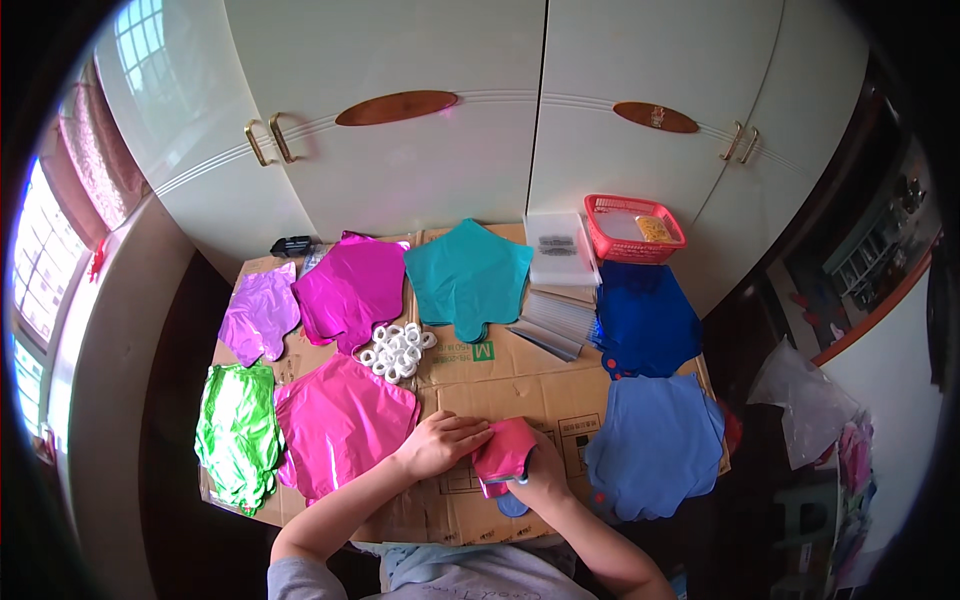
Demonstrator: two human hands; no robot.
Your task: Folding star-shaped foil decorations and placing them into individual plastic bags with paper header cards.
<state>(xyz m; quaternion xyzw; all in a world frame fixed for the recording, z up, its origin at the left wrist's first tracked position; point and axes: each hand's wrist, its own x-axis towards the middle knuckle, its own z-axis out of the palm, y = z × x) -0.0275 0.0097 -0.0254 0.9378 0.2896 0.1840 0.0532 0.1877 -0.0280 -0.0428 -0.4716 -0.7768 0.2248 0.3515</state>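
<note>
Folded pink foil balloons (505, 447) form a small bundle between my hands, low over the front of the cardboard. My left hand (445, 443) has its fingers together on the bundle's left edge. Around its right side closes my right hand (542, 475), its fingertips partly hidden. A blue rounded tab (512, 505) shows just below the bundle. Nearest to my left hand lies a stack of flat pink foil balloons (345, 420). To the right of my right hand is a stack of light blue ones (657, 447).
Further stacks are green (238, 435), lilac (260, 312), magenta (352, 285), teal (468, 275) and dark blue (650, 320). White rings (395, 352) are heaped mid-left. Clear sleeves (555, 318) fan out near a red basket (635, 250). Cabinet doors (400, 160) stand behind the cardboard (500, 385).
</note>
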